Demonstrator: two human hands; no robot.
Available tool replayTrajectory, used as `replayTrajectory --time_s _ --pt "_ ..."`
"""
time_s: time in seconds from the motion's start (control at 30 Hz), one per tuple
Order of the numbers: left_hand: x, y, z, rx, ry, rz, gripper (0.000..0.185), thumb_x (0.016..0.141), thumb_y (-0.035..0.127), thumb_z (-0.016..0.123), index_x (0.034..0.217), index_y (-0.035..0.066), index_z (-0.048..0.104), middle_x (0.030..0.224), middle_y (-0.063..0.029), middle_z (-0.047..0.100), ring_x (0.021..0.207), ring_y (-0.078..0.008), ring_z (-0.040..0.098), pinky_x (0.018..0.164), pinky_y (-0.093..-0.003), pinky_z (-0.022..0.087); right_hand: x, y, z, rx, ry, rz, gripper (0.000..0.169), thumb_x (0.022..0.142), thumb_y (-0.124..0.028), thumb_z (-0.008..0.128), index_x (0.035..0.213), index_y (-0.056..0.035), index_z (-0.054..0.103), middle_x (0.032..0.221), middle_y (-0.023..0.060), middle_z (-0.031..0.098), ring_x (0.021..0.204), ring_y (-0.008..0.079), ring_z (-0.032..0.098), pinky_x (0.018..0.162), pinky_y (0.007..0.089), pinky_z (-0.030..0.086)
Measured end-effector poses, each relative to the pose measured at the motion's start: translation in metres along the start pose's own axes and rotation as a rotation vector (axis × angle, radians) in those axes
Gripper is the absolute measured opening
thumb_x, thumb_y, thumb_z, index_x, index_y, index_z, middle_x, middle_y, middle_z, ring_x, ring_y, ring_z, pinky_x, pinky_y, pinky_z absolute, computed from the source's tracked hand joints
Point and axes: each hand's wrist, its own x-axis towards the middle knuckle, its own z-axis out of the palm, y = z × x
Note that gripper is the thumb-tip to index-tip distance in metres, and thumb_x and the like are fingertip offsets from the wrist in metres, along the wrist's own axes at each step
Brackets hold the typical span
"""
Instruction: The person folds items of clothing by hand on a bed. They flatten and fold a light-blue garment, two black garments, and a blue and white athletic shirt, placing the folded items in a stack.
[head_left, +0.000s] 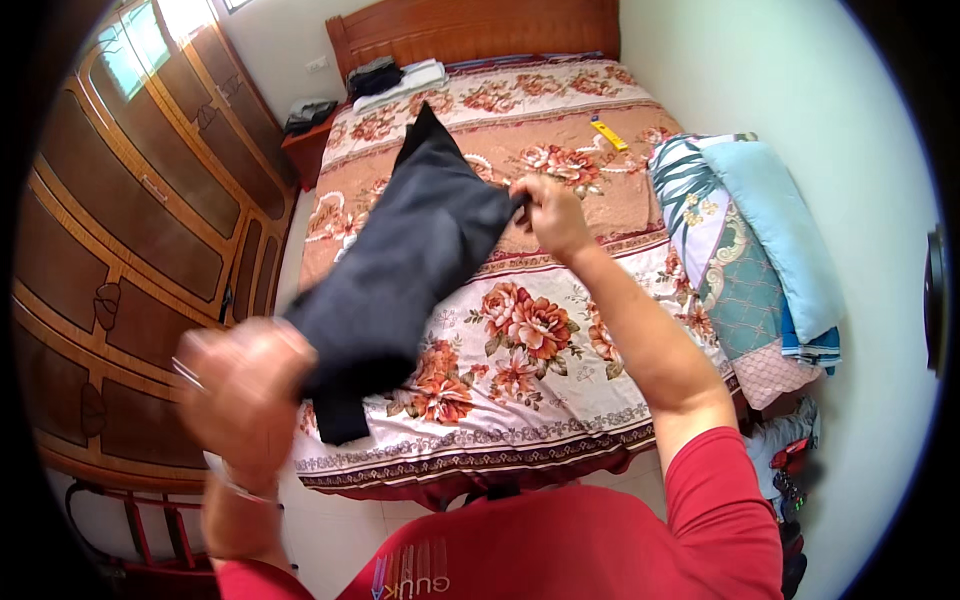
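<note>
A black garment (420, 240) is stretched at a slant above the bed, and its kind is hard to tell. The fingers of my right hand (555, 214) pinch its right edge. My left hand (244, 379), blurred by motion and wearing a ring, grips the garment's near left end. A loose flap of black cloth hangs beside that hand, over the foot of the bed. Beneath the garment lies a floral bedsheet (525, 330), partly hidden by it.
A yellow object (609, 133) lies on the bed. Folded bedding (772, 225) is piled along the right wall. Dark folded clothes (375, 77) and white cloth (416, 81) rest near the wooden headboard (480, 30). A wardrobe (150, 225) lines the left, beyond a red nightstand (309, 150).
</note>
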Motion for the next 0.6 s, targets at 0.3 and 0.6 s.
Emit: replayTrajectory --time_s 0.3,0.6 --pt "-0.191 0.164 0.072 -0.428 -0.406 -0.093 0.020 0.068 0.010 0.065 0.087 0.015 0.065 0.085 0.0043 0.064 0.059 -0.0093 0.050 0.053 -0.0236 0.038 -0.202 0.264 0.084 -0.308 -0.317 -0.003 0.014 0.076 0.003 0.049 0.084 -0.0045 0.058 0.086 0.0174 0.059 0.086 0.0375 0.058 0.075 0.0407 0.047" --pt "-0.208 0.187 0.050 -0.608 -0.491 -0.189 0.016 0.070 0.010 0.066 0.084 0.016 0.062 0.080 0.0057 0.062 0.060 -0.0088 0.055 0.052 -0.0235 0.045 -0.307 0.273 0.062 -0.402 -0.526 0.158 0.013 0.076 0.002 0.051 0.084 -0.0060 0.057 0.085 0.0167 0.058 0.085 0.0365 0.058 0.075 0.0394 0.047"
